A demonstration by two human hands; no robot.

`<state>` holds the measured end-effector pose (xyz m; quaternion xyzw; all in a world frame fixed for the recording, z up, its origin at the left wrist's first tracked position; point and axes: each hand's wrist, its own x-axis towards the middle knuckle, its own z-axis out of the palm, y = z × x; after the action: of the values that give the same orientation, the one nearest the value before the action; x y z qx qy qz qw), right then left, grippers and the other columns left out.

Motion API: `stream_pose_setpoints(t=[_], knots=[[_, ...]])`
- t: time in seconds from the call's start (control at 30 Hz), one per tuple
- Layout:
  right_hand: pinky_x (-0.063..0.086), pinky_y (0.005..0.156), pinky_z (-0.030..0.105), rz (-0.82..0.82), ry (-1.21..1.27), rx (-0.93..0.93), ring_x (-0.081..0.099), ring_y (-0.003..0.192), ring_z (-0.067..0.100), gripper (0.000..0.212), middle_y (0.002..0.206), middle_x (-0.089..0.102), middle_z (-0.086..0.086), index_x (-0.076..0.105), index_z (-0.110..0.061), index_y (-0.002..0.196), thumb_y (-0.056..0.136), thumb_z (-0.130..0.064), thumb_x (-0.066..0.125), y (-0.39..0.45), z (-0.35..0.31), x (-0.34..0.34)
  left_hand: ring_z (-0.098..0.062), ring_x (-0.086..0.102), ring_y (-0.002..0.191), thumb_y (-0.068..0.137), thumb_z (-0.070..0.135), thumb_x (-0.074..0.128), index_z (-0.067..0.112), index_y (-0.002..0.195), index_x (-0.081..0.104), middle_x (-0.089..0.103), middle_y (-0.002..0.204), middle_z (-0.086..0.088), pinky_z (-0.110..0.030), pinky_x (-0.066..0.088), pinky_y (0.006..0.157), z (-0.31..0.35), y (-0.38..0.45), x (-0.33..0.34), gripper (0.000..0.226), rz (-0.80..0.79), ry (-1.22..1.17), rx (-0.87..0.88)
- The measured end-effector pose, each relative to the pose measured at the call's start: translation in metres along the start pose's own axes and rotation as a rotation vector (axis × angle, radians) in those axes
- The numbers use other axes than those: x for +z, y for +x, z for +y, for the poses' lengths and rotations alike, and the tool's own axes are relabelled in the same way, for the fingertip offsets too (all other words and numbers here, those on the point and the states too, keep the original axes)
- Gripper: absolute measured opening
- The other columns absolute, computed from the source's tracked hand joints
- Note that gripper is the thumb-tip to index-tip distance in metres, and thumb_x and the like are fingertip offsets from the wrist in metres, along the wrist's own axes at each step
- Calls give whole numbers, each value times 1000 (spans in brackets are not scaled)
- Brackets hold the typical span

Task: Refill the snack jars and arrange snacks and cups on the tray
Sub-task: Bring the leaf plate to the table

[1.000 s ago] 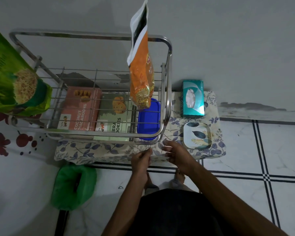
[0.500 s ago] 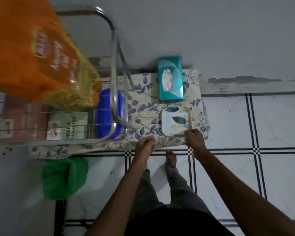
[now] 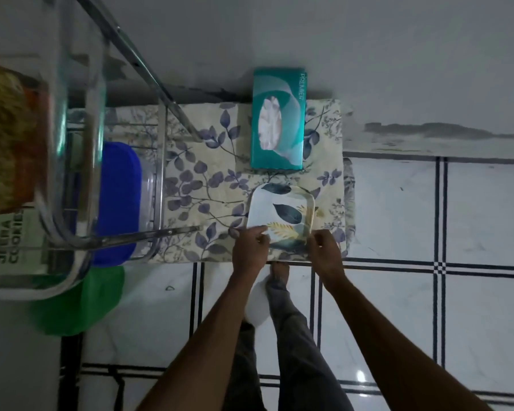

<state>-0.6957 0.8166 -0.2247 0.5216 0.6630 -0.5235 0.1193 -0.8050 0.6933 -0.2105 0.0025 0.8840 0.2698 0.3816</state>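
A small leaf-patterned tray (image 3: 281, 213), lying on a floral cloth (image 3: 208, 179) just in front of a teal tissue box (image 3: 278, 120), is gripped at its near corners by the left hand (image 3: 250, 247) and right hand (image 3: 324, 247), fingers curled over the rim, seemingly for lifting it level.

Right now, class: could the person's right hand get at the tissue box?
Probably yes: the right hand holds the tray, and the tissue box lies just beyond it with nothing between.
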Motion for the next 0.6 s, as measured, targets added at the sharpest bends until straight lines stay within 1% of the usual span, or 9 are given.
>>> stream_pose_setpoints(t=[0.1, 0.2, 0.27, 0.3, 0.37, 0.43, 0.47, 0.53, 0.6], knots=[[55, 82, 52, -21, -72, -22, 65, 92, 28, 19, 99, 67, 7, 56, -14, 104, 98, -31, 53, 5, 3, -1, -29, 60, 111, 90, 11, 65, 14, 111, 66, 62, 119, -10, -36, 50, 88, -3, -5, 8, 21, 199, -35, 52], [58, 79, 48, -20, 26, 9, 67, 91, 24, 17, 98, 67, 3, 52, -21, 100, 95, -37, 56, 9, 4, 6, -34, 46, 122, 87, 7, 67, 10, 116, 57, 49, 129, -16, -45, 42, 96, -7, 0, 8, 31, 395, -42, -22], [59, 74, 40, -1, 27, -16, 68, 88, 23, 14, 94, 66, 3, 51, -21, 97, 95, -30, 61, 12, 4, 9, -35, 50, 121, 89, 10, 64, 7, 122, 58, 53, 130, -17, -45, 43, 95, -16, 10, 9, 33, 384, -40, -44], [59, 72, 38, 1, 38, -31, 68, 87, 24, 13, 92, 66, 4, 51, -20, 95, 94, -25, 63, 14, 3, 8, -35, 56, 115, 91, 12, 62, 6, 122, 59, 60, 124, -17, -43, 46, 91, -20, 16, 9, 32, 328, -92, -28], [60, 72, 41, -30, 132, -41, 69, 89, 31, 16, 92, 66, 11, 49, -18, 90, 93, -14, 64, 11, 8, 6, -32, 65, 101, 94, 24, 57, 7, 122, 62, 69, 111, -14, -40, 54, 84, -28, 11, 8, 34, 208, -194, -13], [61, 74, 47, -60, 202, -36, 69, 91, 33, 19, 95, 65, 16, 46, -14, 88, 92, -5, 62, 0, 12, 1, -30, 66, 99, 97, 32, 54, 8, 123, 65, 70, 110, -12, -39, 55, 83, -35, -4, 3, 37, 175, -247, -10], [61, 72, 45, -72, 225, -36, 70, 90, 31, 20, 96, 65, 17, 44, -12, 89, 92, -2, 60, -5, 12, -4, -29, 66, 100, 99, 32, 54, 8, 122, 66, 70, 111, -12, -36, 54, 82, -38, -11, 0, 35, 182, -283, -13], [61, 64, 31, -115, 302, -47, 69, 89, 25, 20, 97, 63, 16, 42, -8, 91, 93, 4, 58, -24, 8, -15, -28, 66, 97, 101, 31, 53, 8, 119, 68, 71, 108, -12, -31, 49, 74, -40, -28, -5, 33, 200, -325, -15], [60, 63, 27, -152, 355, -74, 69, 91, 23, 18, 100, 64, 15, 42, -7, 95, 94, 5, 56, -42, 3, -24, -30, 68, 87, 101, 32, 53, 8, 105, 71, 73, 92, -13, -34, 48, 67, -44, -46, -11, 31, 191, -350, 4]])
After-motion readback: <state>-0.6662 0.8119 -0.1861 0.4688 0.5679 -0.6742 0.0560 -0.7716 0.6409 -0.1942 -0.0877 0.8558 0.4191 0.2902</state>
